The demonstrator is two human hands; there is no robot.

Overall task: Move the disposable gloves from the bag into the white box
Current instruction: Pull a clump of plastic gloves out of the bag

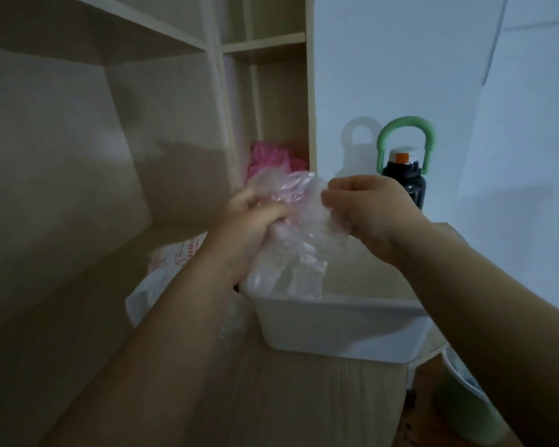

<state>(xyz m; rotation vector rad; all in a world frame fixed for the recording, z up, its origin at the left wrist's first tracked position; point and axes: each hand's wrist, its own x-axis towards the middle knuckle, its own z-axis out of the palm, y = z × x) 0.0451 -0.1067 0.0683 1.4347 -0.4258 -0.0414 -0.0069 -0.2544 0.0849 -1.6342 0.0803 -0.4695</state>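
A big pale shelf [110, 124] with open spaces stands on the far left. Low down in front of it, a white bag [162, 279] with red print lies on the desk [288, 398]. The person's left arm hides part of it. The bag is just beside the left end of the white box [336, 327].

The left hand [255, 217] is up in the air over the left end of the box. Its fingers are curled tight round a bunch of thin, see-through disposable gloves [291, 250]. The gloves are all crumpled. They hang down from the hand, and their bottom end dips to the box at its left end. I cannot tell if they touch the inside of the box or only the rim.

Behind the hands, something pink and crinkly [268, 159] sits in a narrow space of the shelf.

The right hand [368, 208] is near the left one and just as high. Its thumb and fingertips pinch the top right edge of the gloves. So both hands hold the same bunch, right above the box.

The white box sits on the desk, near the desk's right edge.

Further right, a dark bottle [404, 185] with a green loop handle stands upright by the pale wall [433, 59]. The right hand hides part of it. At the bottom right, lower than the desk, is a green tub [455, 401]. It is blurry.
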